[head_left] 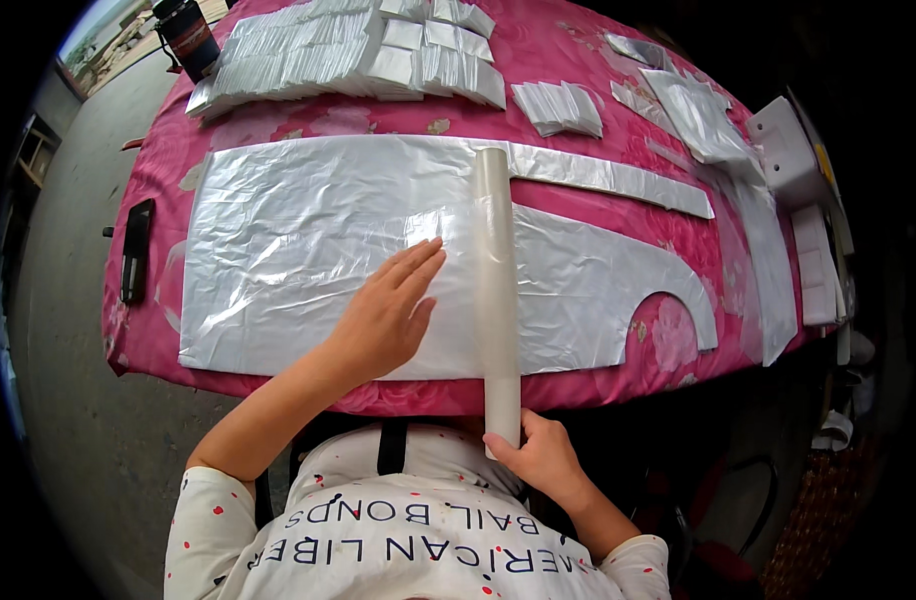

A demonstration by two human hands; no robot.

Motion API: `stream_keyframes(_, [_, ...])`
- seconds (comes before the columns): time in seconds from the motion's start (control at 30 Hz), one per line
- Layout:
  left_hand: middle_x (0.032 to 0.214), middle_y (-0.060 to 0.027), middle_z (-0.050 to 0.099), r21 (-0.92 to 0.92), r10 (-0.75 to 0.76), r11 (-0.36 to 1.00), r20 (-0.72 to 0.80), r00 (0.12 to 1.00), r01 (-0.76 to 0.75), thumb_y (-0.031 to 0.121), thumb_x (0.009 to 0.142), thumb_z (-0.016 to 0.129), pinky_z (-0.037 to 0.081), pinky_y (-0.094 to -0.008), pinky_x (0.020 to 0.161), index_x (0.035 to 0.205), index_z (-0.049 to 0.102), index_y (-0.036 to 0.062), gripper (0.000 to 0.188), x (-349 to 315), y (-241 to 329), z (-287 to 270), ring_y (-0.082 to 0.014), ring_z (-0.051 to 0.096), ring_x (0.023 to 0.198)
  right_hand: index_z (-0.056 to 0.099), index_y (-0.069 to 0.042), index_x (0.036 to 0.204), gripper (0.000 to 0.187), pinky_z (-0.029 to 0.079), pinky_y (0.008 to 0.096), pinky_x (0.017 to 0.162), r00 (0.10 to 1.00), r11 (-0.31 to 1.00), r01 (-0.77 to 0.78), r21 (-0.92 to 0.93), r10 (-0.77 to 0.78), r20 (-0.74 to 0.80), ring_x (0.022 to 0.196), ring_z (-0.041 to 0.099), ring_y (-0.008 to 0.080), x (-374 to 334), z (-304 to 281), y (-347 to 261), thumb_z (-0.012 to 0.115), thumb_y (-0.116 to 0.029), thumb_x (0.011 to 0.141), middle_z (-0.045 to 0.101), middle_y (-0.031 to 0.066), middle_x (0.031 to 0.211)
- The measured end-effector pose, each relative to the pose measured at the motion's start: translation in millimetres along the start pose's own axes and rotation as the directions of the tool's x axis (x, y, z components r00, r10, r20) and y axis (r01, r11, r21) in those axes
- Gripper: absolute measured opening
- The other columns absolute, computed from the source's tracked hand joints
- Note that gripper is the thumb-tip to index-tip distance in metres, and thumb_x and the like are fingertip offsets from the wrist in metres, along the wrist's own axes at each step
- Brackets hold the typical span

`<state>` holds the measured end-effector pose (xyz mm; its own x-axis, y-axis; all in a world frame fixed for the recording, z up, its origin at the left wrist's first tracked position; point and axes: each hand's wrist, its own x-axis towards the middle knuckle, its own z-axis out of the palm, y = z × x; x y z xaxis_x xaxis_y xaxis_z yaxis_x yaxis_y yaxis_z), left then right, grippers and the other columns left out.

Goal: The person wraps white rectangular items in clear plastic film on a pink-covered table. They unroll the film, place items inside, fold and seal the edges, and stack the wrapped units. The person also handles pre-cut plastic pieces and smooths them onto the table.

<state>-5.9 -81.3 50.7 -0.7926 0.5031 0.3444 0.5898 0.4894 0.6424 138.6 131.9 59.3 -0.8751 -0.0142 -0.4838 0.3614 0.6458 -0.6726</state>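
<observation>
A wide stack of thin, shiny whitish plastic film (278, 250) lies flat across the table in front of me. Its right end has a curved cut-out and a narrow strip along the far side. Across it stands a long pale roller tube (497, 270), pointing away from me, its near end past the table edge. My right hand (540, 455) is wrapped round that near end. My left hand (388, 310) is stretched out over the film, fingers extended and holding nothing, left of the tube. Whether its palm touches the film is hard to tell.
The table has a pink flowered cloth (158, 200). Folded white plastic packets (308, 50) are piled at the back, with a smaller pile (558, 108) beside them. A dark bottle (188, 40) stands far left; a black cutter-like tool (137, 252) lies at the left edge. Loose plastic sheets (698, 120) lie right.
</observation>
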Motion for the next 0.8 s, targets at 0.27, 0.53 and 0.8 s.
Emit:
stream_keyframes(0.27, [0.141,-0.0265,0.026,0.279,-0.051,0.96,0.106,0.993,0.02,0.016,0.081,0.041,0.016,-0.0436,0.111,0.135,0.024,-0.011,0.062,-1.2,1.3,73.7,-0.0371,0.022,0.134,0.064,0.001,0.087,0.05,0.05,0.0355,0.064,0.973,1.0,0.023,0.013,-0.025,0.23,0.069,0.065,0.0302,14.2,-17.6,-6.4,0.063,-0.048,0.079,0.065,0.0171,0.074])
stream_keyframes(0.53, [0.141,-0.0298,0.025,0.356,-0.03,0.934,0.168,0.985,-0.032,0.017,0.081,0.037,0.014,-0.0453,0.111,0.132,0.025,-0.0154,0.062,1.0,4.3,71.2,-0.0397,0.021,0.134,0.062,0.005,0.065,0.075,0.046,0.0366,0.054,0.992,0.981,0.124,-0.151,-0.122,0.018,0.055,0.061,0.0265,152.0,-68.4,-47.4,0.044,-0.066,0.082,0.058,0.0154,0.054])
stream_keyframes(0.8, [0.139,-0.0325,0.026,0.359,-0.035,0.933,0.175,0.984,-0.031,0.016,0.082,0.036,0.014,-0.0468,0.11,0.131,0.025,-0.0168,0.06,2.4,6.1,68.3,-0.0412,0.023,0.133,0.057,-0.001,0.097,0.045,0.05,0.0289,0.074,0.998,0.598,-0.016,0.801,-0.033,0.045,0.079,0.06,0.0184,248.2,-83.9,-69.2,0.049,-0.045,0.09,0.062,0.0071,0.087])
